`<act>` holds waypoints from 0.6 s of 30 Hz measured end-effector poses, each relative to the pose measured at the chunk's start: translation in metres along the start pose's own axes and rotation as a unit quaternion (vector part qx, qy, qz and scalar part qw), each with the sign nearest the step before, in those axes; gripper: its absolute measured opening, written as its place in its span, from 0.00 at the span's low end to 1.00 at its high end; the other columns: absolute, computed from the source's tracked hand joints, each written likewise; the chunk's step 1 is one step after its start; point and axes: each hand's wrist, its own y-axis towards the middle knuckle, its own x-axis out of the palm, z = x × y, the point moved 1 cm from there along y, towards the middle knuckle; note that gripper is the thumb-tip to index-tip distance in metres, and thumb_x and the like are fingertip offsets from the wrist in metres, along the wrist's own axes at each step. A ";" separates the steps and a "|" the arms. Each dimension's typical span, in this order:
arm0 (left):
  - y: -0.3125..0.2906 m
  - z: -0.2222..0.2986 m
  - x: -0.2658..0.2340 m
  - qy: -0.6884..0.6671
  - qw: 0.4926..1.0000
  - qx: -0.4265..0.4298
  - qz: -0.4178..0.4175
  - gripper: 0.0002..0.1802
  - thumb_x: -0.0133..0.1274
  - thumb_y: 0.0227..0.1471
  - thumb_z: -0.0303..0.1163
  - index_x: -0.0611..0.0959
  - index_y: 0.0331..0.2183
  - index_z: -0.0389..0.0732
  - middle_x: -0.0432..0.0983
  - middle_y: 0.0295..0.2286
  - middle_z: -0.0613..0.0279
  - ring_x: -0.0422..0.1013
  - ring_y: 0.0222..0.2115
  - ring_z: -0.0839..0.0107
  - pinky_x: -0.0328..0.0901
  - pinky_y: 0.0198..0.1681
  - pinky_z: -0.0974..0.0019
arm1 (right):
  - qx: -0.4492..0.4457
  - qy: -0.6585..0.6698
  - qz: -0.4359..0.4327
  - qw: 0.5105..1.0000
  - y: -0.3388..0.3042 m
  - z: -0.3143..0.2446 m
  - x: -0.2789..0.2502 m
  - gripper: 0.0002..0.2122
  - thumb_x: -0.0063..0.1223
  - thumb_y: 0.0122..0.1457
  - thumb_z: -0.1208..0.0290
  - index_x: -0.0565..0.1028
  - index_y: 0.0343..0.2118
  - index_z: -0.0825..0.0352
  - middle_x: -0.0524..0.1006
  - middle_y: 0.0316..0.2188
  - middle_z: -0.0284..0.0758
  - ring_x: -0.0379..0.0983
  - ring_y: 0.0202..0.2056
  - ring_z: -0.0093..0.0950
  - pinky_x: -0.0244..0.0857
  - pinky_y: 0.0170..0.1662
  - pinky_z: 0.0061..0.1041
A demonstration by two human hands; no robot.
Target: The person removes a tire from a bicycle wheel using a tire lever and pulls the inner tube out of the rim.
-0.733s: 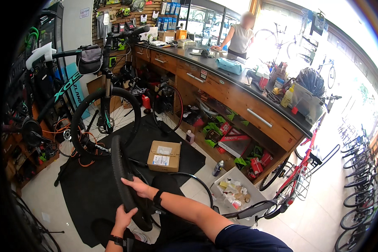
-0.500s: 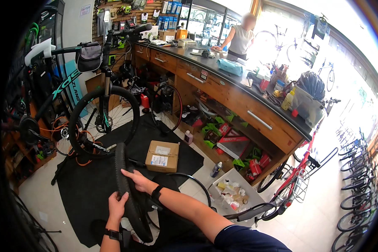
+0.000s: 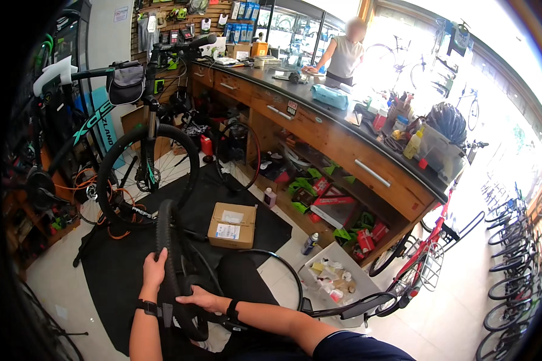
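A black knobby bicycle tire stands on edge in front of me, its tread toward my left. My left hand grips it from the left side, with the fingers partly hidden against the tread. Closer to my body, my right hand is closed on the same tire, thumb over the tread and the other fingers mostly out of sight behind. Whether a rim or tube sits inside the tire I cannot tell.
A cardboard box lies on the black mat, beyond the tire. A mountain bike stands at the left. Rightward are a litter-filled bin, a spray can and a wooden counter, with a person behind it.
My left hand has shifted up and left along the tire, away from me. My right hand has slid down toward me. The tire's top has moved slightly left.
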 end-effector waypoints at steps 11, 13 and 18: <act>-0.085 -0.053 -0.016 -0.196 0.970 -0.019 -0.143 0.32 0.55 0.56 0.35 0.65 0.56 0.28 0.70 0.50 0.51 0.67 0.50 0.65 0.63 0.53 0.65 | -0.076 0.046 -0.010 0.996 0.015 -0.011 0.012 0.24 0.63 0.56 0.64 0.68 0.52 0.70 0.73 0.48 0.34 0.70 0.48 0.25 0.63 0.54 0.27; -0.096 -0.050 -0.017 -0.187 0.970 0.020 -0.154 0.31 0.56 0.55 0.31 0.65 0.55 0.28 0.70 0.49 0.53 0.68 0.49 0.66 0.64 0.52 0.65 | -0.108 0.022 0.010 0.994 0.021 -0.020 0.011 0.24 0.62 0.57 0.64 0.68 0.52 0.70 0.73 0.48 0.34 0.70 0.48 0.24 0.64 0.53 0.27; -0.088 -0.038 -0.002 -0.196 0.970 0.078 -0.122 0.33 0.61 0.50 0.27 0.66 0.54 0.28 0.72 0.46 0.54 0.69 0.47 0.66 0.64 0.52 0.65 | -0.110 0.042 0.067 0.991 0.037 -0.058 0.003 0.21 0.57 0.61 0.58 0.71 0.49 0.70 0.75 0.46 0.35 0.70 0.47 0.25 0.65 0.51 0.28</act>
